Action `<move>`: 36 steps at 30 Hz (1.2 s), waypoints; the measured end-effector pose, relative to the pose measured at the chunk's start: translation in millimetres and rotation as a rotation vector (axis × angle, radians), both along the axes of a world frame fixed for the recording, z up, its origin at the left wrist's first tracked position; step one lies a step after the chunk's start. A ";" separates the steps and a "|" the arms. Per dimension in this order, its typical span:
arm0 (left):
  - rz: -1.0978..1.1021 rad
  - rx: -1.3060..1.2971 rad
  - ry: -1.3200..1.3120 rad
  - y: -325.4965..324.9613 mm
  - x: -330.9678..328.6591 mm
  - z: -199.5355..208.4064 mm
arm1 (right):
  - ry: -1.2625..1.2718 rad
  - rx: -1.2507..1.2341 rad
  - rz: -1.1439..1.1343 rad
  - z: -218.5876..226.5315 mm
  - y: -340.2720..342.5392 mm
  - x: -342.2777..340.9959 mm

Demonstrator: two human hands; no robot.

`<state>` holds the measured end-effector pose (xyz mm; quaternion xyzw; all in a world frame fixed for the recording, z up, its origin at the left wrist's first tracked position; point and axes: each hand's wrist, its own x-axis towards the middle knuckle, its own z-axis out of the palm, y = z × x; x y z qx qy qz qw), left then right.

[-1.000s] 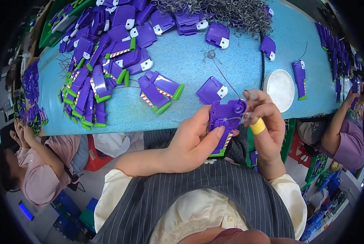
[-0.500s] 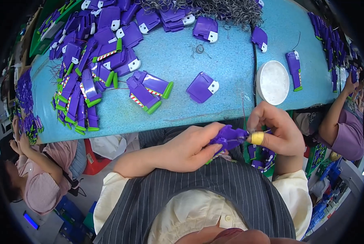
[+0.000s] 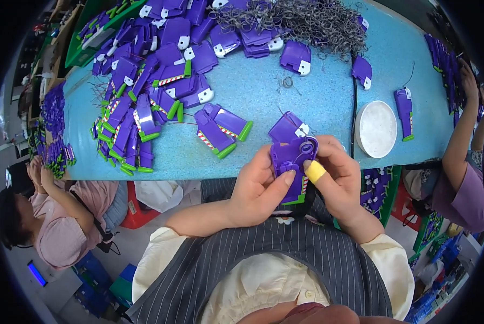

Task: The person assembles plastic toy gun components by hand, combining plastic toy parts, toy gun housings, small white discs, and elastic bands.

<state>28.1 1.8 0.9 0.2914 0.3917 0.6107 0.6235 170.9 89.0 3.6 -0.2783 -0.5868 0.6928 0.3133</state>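
Note:
A purple plastic housing (image 3: 286, 155) with a green end and a red-and-white striped edge is held upright between my hands, above my lap near the table's edge. My left hand (image 3: 259, 189) grips its left side, thumb across the lower front. My right hand (image 3: 339, 183), with yellow tape round the thumb, holds the right side. That thumb presses beside a wire coil spring (image 3: 307, 146) at the housing's upper right corner. Just behind lies another purple housing (image 3: 285, 127) with a white corner, partly hidden by the held one.
Purple housings (image 3: 144, 116) are heaped at the left, with tangled wire springs (image 3: 306, 24) at the back. A white round dish (image 3: 376, 129) stands right of a black cable (image 3: 354, 108). Green bins (image 3: 74, 51) flank the table. Co-workers sit at the left (image 3: 63, 227) and right (image 3: 458, 189).
The housing has been turned upright and raised toward the table edge. My right hand has moved from pinching at its end to holding its right side. The view has shifted slightly.

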 end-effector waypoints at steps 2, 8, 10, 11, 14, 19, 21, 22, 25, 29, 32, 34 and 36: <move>-0.001 0.012 0.034 -2.8 -0.3 1.5 | 0.001 0.042 -0.035 -1.0 -1.3 -3.0; -0.036 0.070 0.068 -0.7 0.5 -2.6 | 0.032 0.013 -0.091 -8.5 -6.8 -12.2; -0.052 0.040 0.013 -2.1 -2.7 -4.3 | 0.004 -0.002 -0.082 -13.3 -9.5 -11.9; -0.053 0.036 0.006 -2.7 -4.2 -5.1 | -0.022 -0.014 -0.077 -15.3 -10.4 -11.8; -0.021 -0.077 -0.108 -6.2 -7.9 -8.5 | -0.077 0.081 -0.044 -19.8 -10.9 -11.5; 0.040 -0.129 -0.056 -16.8 -19.3 -10.9 | -0.325 0.149 0.086 -8.6 7.1 -6.1; 0.001 -0.182 -0.244 -21.8 -28.4 -3.9 | -0.525 0.214 -0.050 -7.1 20.2 -3.4; -0.059 -0.218 -0.267 -24.7 -31.0 -5.1 | -0.650 0.479 -0.079 -9.8 26.9 -8.8; -0.185 -0.346 -0.330 -28.7 -34.1 -8.3 | -0.779 0.827 -0.084 -19.8 31.3 -27.7; -0.178 -0.362 -0.270 -34.9 -31.8 -4.2 | -0.676 0.547 -0.228 -10.0 31.2 -13.6; -0.196 -0.366 -0.254 -33.9 -27.1 -5.1 | -0.292 0.067 -0.284 12.5 20.6 9.0; -0.181 -0.354 -0.261 -31.6 -21.8 -4.5 | -0.171 -0.086 -0.003 18.3 8.3 20.5; -0.197 -0.332 -0.210 -29.5 -17.2 -2.9 | -0.077 -0.019 0.160 9.1 2.4 16.0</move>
